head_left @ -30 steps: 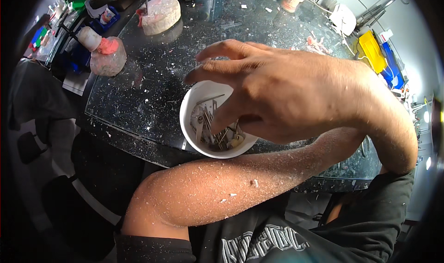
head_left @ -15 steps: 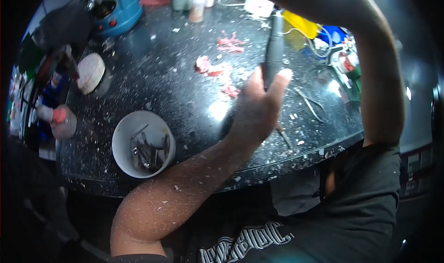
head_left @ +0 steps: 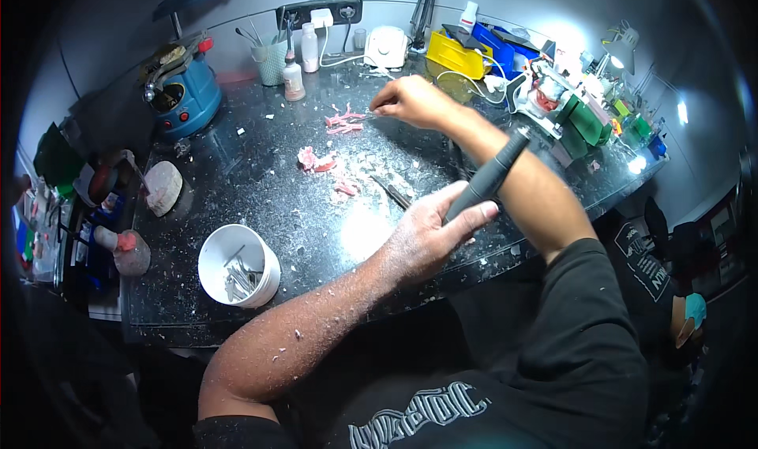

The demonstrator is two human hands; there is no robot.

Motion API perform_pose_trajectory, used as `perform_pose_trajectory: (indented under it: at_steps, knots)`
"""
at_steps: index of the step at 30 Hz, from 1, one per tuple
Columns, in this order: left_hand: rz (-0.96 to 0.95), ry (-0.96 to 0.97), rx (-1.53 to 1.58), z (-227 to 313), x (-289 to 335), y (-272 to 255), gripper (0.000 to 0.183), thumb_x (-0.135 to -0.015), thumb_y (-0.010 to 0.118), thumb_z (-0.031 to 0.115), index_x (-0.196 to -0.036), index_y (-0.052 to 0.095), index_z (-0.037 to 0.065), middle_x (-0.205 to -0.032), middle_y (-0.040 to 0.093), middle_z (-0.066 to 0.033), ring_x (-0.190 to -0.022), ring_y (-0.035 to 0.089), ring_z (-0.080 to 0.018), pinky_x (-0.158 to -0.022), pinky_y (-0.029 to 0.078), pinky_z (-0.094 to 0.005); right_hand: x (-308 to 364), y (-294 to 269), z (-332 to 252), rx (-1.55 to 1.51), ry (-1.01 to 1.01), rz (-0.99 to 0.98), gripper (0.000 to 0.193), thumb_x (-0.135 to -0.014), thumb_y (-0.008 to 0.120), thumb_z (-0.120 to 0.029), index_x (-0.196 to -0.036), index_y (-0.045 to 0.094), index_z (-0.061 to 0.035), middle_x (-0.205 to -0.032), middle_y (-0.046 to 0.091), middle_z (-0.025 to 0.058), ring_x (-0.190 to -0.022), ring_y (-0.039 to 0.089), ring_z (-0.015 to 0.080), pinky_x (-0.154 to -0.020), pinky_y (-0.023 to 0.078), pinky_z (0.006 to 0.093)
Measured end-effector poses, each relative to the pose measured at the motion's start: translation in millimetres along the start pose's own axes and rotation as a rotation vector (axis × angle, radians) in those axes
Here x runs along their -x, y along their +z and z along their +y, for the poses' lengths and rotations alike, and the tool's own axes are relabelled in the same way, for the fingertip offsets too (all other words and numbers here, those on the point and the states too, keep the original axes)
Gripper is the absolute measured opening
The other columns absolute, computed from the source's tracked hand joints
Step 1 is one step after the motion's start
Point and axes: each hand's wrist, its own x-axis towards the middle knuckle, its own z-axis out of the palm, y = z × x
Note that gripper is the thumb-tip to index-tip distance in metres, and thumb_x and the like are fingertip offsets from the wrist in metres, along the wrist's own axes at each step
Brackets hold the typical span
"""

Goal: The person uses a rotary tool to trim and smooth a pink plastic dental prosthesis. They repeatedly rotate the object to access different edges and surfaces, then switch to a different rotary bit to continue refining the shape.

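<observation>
My left hand (head_left: 426, 232) is wrapped round a dark grey rotary handpiece (head_left: 488, 179), whose metal tip points up and to the right. Fine pale dust covers that hand and forearm. Farther off, my right hand (head_left: 418, 101) reaches across the bench with thumb and fingers pinched together. Whatever is between those fingertips is too small to make out. Just left of them lie branching pink scraps (head_left: 344, 121). Nearer are a crumpled pink and red piece (head_left: 316, 160) and another pink scrap (head_left: 346, 185). A slim dark tool (head_left: 391, 191) lies beside my left hand, partly hidden behind it.
A white tub (head_left: 271, 274) with metal pieces stands near the front edge. Around the dusty black bench (head_left: 229, 188) are a blue machine (head_left: 188, 97), a pale round block (head_left: 164, 188), a dropper bottle (head_left: 293, 79), a yellow bin (head_left: 458, 54) and a dental model stand (head_left: 541, 93). Another person (head_left: 643, 267) is at right.
My right hand has come back from the bottles at the rear to beside the pink scraps. The handpiece in my left hand now tilts more to the right. The view has shifted, showing more wall.
</observation>
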Motion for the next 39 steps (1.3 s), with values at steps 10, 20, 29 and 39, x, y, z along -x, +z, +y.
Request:
perform_pose_trajectory:
  at_steps: [10,20,29,39]
  knots:
    - [0.138,-0.072,0.146,6,-1,-38,0.036,-0.103,0.058,0.045,-0.09,0.053,0.012,-0.071,0.045,0.0052,-0.058,0.04,-0.0058,-0.05,0.03,-0.0239,-16,38,10,0.065,-0.217,0.099,0.017,-0.088,0.074,-0.02,-0.1,0.077,-0.0101,-0.1,0.069,0.0099,-0.097,0.068,0.0309,-0.087,0.054,0.0412]
    - [0.494,-0.1,-0.082,-5,-10,-41,0.047,-0.106,0.051,0.051,-0.084,0.057,0.009,-0.072,0.049,0.0023,-0.058,0.043,-0.0091,-0.052,0.033,-0.0261,33,10,23,-0.922,0.022,0.317,0.044,-0.102,0.064,-0.011,-0.144,0.054,-0.005,-0.098,0.066,0.001,-0.084,0.06,0.009,-0.081,0.053,0.0269]
    - [0.581,-0.056,-0.288,-9,-12,-55,0.054,-0.108,0.044,0.052,-0.082,0.057,0.007,-0.064,0.047,0.0008,-0.057,0.043,-0.0112,-0.053,0.033,-0.0287,75,-11,9,-1.399,0.065,0.589,0.028,-0.103,0.061,-0.014,-0.13,0.06,-0.0063,-0.108,0.072,0.0087,-0.096,0.073,0.0167,-0.09,0.06,0.0337]
    - [0.638,-0.109,-0.321,-12,-13,-56,0.053,-0.106,0.048,0.053,-0.081,0.057,0.006,-0.064,0.049,0.0005,-0.055,0.044,-0.0099,-0.051,0.033,-0.0275,77,-13,-19,-1.425,0.003,0.655,0.028,-0.103,0.063,-0.016,-0.127,0.057,-0.0045,-0.103,0.071,0.0126,-0.091,0.075,0.0222,-0.079,0.064,0.0329]
